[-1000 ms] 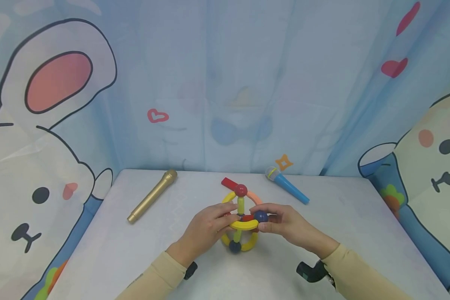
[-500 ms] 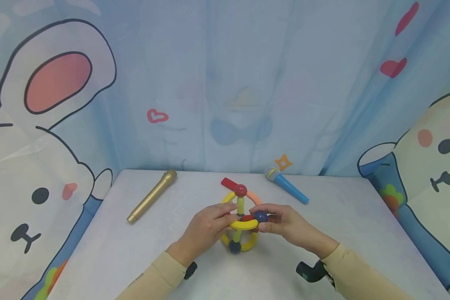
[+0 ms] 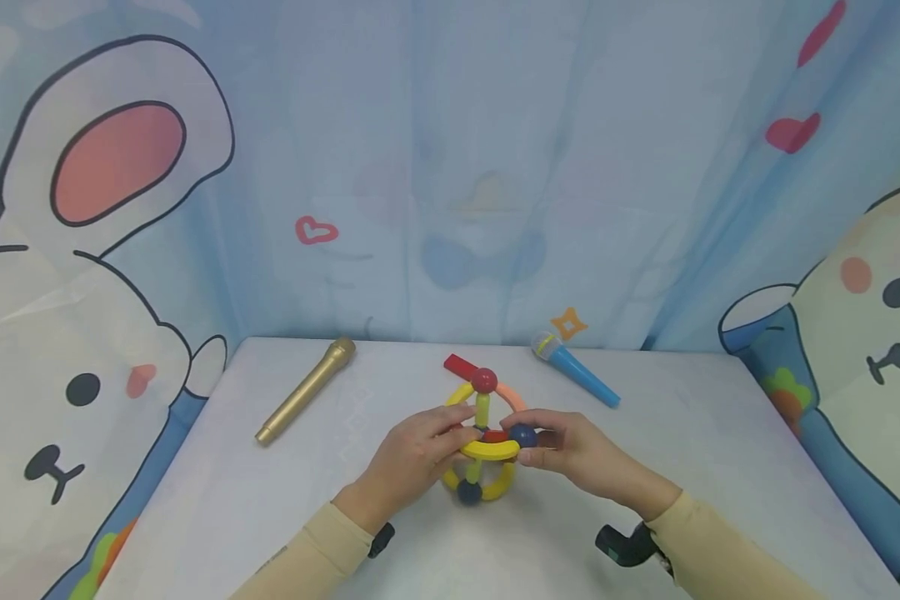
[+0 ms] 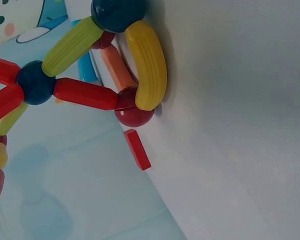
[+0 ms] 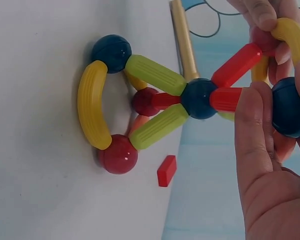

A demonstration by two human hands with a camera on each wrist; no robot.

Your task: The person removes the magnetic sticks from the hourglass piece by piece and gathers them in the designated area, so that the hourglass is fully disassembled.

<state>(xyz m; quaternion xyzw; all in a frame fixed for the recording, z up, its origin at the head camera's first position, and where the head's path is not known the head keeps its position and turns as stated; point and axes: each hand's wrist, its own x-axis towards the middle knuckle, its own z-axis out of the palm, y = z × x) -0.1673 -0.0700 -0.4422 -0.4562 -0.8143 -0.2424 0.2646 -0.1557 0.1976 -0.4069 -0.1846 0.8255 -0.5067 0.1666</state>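
Observation:
A magnetic ball-and-stick toy (image 3: 492, 451) stands on the table, built of blue and red balls, straight red and green sticks, and curved yellow and orange ones. Its lower ring rests on the tabletop; in the right wrist view a central blue ball (image 5: 199, 98) joins several sticks. My left hand (image 3: 412, 446) pinches a red ball (image 5: 263, 39) at the upper left, beside a curved yellow stick. On the other side, my right hand (image 3: 588, 454) holds a dark blue ball (image 5: 291, 106) between thumb and fingers. Only some fingertips show at the left wrist view's edge.
Behind the toy lies a red block (image 3: 461, 367). A gold microphone (image 3: 305, 392) is at the back left of the white table (image 3: 270, 500), and a blue microphone (image 3: 576, 371) at the back right. A printed curtain (image 3: 450, 167) hangs behind.

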